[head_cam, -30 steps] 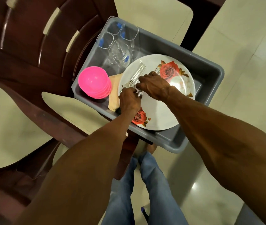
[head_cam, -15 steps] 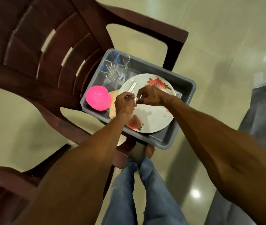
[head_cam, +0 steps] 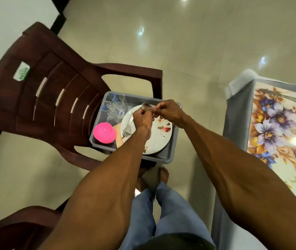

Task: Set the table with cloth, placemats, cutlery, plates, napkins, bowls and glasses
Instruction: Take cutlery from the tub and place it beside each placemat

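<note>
Your left hand (head_cam: 142,118) grips the steel cutlery bundle (head_cam: 128,127) w/ tines down (easy sorting); right hand (head_cam: 167,112) pinches one piece's end above the grey plastic tub (head_cam: 172,150).

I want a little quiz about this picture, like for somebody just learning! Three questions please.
1. True or false: the left hand grips a bunch of cutlery over the plate.
2. Where does the grey tub sit? A) on the floor B) on the brown chair C) on the flowered cloth
3. Fill in: the stacked bowls in the tub are ____.

Key
1. True; fork tines hang below the hand, and the right hand pinches the upper ends.
2. B
3. Pink
</note>
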